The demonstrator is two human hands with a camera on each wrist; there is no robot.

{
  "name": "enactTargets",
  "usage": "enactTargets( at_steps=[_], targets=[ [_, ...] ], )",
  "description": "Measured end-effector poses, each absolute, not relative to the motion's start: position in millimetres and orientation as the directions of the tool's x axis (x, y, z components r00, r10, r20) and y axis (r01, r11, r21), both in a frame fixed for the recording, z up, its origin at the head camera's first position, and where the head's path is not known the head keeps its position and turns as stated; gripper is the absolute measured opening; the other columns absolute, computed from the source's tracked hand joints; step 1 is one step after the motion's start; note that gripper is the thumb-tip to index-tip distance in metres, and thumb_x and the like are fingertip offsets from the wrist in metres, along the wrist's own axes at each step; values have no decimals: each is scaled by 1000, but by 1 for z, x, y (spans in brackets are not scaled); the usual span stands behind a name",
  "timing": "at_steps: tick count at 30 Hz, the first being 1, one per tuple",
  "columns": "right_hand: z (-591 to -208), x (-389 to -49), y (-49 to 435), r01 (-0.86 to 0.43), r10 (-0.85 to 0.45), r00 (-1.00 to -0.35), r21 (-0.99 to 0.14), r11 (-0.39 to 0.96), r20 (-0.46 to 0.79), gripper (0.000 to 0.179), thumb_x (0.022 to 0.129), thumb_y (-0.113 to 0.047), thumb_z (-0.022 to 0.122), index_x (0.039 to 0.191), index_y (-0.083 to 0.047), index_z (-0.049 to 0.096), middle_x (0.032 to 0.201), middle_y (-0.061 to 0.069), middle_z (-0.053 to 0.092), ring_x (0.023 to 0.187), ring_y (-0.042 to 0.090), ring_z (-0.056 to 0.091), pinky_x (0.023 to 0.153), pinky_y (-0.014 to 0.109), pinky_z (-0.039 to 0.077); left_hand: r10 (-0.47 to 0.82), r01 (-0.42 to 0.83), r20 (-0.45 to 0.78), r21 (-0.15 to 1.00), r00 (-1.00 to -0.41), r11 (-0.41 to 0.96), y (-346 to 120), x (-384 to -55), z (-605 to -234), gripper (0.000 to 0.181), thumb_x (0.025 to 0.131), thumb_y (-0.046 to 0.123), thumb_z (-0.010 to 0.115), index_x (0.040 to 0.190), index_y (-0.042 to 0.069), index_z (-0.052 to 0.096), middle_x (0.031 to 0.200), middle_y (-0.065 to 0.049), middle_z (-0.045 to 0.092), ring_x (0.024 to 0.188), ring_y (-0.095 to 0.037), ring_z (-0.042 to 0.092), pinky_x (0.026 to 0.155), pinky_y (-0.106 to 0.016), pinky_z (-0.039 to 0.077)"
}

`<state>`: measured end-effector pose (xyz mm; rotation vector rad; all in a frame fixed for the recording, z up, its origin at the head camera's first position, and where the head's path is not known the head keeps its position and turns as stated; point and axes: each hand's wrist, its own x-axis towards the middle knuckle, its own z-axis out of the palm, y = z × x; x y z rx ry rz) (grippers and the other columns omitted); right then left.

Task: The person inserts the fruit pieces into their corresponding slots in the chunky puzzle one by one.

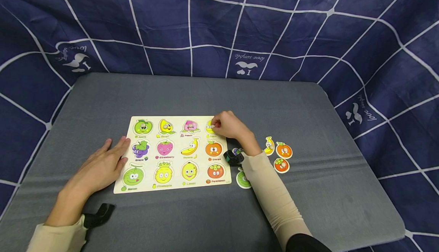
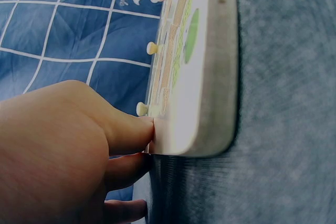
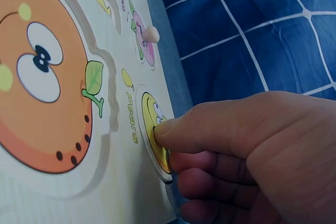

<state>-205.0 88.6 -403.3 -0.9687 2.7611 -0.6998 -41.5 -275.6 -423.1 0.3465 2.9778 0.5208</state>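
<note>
A pale wooden fruit puzzle board (image 1: 202, 170) lies flat, its printed fruits in three rows. At its top right corner my right hand (image 1: 231, 124) pinches the yellow pear piece (image 3: 149, 114) between thumb and fingers, over the spot marked "pears". My left hand (image 1: 103, 164) rests along the board's left edge, fingers extended and thumb touching the edge. The apple piece (image 1: 143, 126), a yellow fruit piece (image 1: 166, 126) and the peach piece (image 1: 190, 126) sit in the top row, with small knobs standing up. The orange slot (image 3: 52, 93) shows its printed face.
Loose pieces lie right of the board: a banana (image 1: 269, 145), an orange (image 1: 284, 150), a persimmon (image 1: 281, 165) and a green melon (image 1: 242, 179) partly under the right sleeve. A purple piece (image 1: 236, 151) shows beside the black wrist device (image 1: 233, 158). Blue checked cloth (image 1: 212, 23) hangs behind the grey table (image 1: 192, 96).
</note>
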Motion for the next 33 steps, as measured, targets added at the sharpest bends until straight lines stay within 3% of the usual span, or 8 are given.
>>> enactTargets(
  at_steps=[15, 33],
  targets=[
    [-403, -204, 88, -543, -611, -791, -472, 694, 12, 7, 89, -5, 68, 85, -5, 73, 68, -1, 62, 60, 10, 51, 59, 21, 42, 239, 202, -65, 347, -969, 916, -276, -42, -424, 57, 98, 10, 55, 147, -10, 35, 151, -31, 32, 134, -64, 22, 99, -77, 23],
    [-406, -201, 94, -573, -626, -776, -505, 645, 81, 8, 85, -6, 73, 92, -2, 75, 74, 2, 67, 65, 10, 58, 64, 20, 48, 230, 198, -57, 338, -971, 920, -276, -40, -424, 58, 97, 11, 56, 147, -9, 37, 150, -31, 34, 133, -64, 24, 98, -77, 23]
  ],
)
